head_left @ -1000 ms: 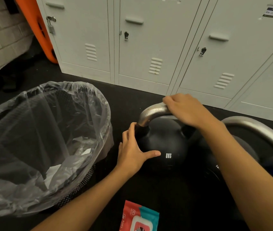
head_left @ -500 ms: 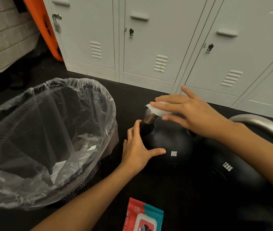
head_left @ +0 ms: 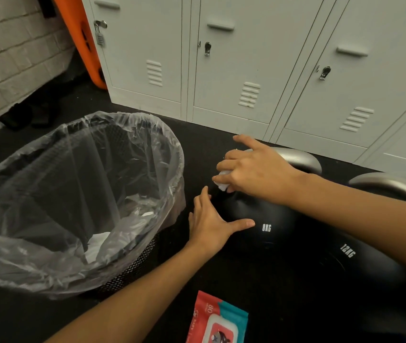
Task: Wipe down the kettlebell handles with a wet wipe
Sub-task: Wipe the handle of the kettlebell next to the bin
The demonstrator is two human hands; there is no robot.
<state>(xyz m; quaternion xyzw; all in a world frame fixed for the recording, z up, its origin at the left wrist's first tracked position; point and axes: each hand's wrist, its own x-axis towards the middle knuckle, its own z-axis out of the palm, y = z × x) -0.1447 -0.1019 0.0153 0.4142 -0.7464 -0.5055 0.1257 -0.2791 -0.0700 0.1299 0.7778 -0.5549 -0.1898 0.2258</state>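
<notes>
- Right hand [head_left: 254, 167] curled over the near-left end of the silver handle [head_left: 298, 157] of the 8KG kettlebell [head_left: 263, 219], bunching a white wet wipe [head_left: 223, 184] against it; index finger pointing out straight to the left, remaining fingers bent round the wipe.
- Wet wipe crumpled, peeking out below and left of the fingers, just where handle meets black ball.
- Left hand [head_left: 209, 224] flat and spread wide against the left flank of the 8KG kettlebell, thumb stretched across the front toward the white "8KG" lettering, nothing gripped.
- 8KG kettlebell standing upright on the black floor [head_left: 221, 134], between the bin and a second one.
- 12KG kettlebell [head_left: 360, 263] just to the right, partly covered by the right forearm, its own silver handle [head_left: 390, 184] arching at the right edge; touching its neighbour or not, cannot tell.
- Black mesh bin [head_left: 132, 268] lined with a clear plastic bag [head_left: 78, 184] at left, close beside the left hand, with white crumpled bits at the bottom.
- Red and teal wet wipe pack [head_left: 219, 320] lying on the floor at the bottom edge, near the left forearm.
- Grey lockers [head_left: 246, 58] along the back, a padlock [head_left: 99, 38] on the leftmost door.
- Orange object [head_left: 83, 38] leaning beside a white brick wall [head_left: 11, 53] at far left.
</notes>
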